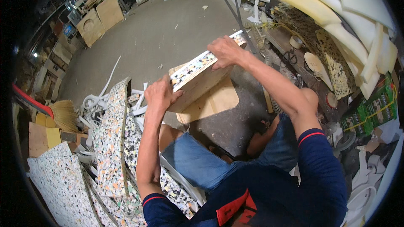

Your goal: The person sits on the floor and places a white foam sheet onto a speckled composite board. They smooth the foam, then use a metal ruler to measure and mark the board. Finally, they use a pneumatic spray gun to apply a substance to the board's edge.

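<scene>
A plywood board with a layer of speckled foam (193, 70) and a thin white edge strip stands tilted on edge in front of my knees. My left hand (160, 93) is closed over its near left corner, the thumb on the wood side. Toward the far right end, my right hand (227, 52) grips the upper edge, fingers over the foam. Below it a pale wooden board (214, 101) with rounded corners shows on the floor; the held board hides part of it, so I cannot tell whether the two are joined.
Speckled foam sheets (110, 143) and white offcuts lie at my left, beside a straw broom (65, 115). On the right are a low bench with scissors (289, 57), a tape roll (296, 42), stacked foam (349, 29) and green packages (372, 111). Wooden panels (109, 12) lean at far left.
</scene>
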### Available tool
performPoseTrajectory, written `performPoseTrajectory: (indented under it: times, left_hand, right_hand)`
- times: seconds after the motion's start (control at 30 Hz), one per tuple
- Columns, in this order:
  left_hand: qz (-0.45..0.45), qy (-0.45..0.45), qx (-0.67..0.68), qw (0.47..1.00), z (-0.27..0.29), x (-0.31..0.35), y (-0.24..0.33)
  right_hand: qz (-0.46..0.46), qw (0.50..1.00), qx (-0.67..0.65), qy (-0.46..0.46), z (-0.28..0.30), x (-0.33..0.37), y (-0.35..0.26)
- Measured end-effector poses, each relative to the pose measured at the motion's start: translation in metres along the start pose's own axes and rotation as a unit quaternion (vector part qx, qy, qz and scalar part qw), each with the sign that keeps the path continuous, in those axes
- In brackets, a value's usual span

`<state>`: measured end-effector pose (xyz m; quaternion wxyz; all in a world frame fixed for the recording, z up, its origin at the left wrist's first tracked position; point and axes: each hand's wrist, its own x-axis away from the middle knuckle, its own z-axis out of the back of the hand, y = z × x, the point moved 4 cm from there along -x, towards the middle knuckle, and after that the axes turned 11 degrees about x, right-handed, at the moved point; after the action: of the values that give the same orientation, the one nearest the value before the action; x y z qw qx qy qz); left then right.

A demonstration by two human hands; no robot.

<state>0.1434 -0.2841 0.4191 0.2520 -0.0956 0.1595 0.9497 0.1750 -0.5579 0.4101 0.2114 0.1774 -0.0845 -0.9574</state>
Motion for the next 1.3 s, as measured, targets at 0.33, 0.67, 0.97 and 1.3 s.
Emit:
performPoseTrajectory:
  times: [0.33, 0.67, 0.97, 1.3]
  left_hand:
    - [-0.026, -0.015, 0.020, 0.999, 0.030, -0.003, -0.050]
    - [-0.041, -0.020, 0.038, 0.998, -0.035, -0.062, 0.055]
    - [-0.060, 0.008, 0.050, 0.997, -0.041, -0.058, 0.046]
    - [-0.005, -0.048, 0.092, 0.995, -0.025, -0.051, 0.056]
  right_hand:
    - [-0.028, 0.999, 0.017, 0.026, 0.011, 0.000, -0.027]
    - [-0.001, 0.997, -0.030, -0.071, 0.003, 0.030, 0.041]
    - [-0.213, 0.977, 0.024, 0.017, 0.050, 0.182, 0.127]
    - [-0.434, 0.859, -0.246, -0.114, -0.196, 0.351, 0.084]
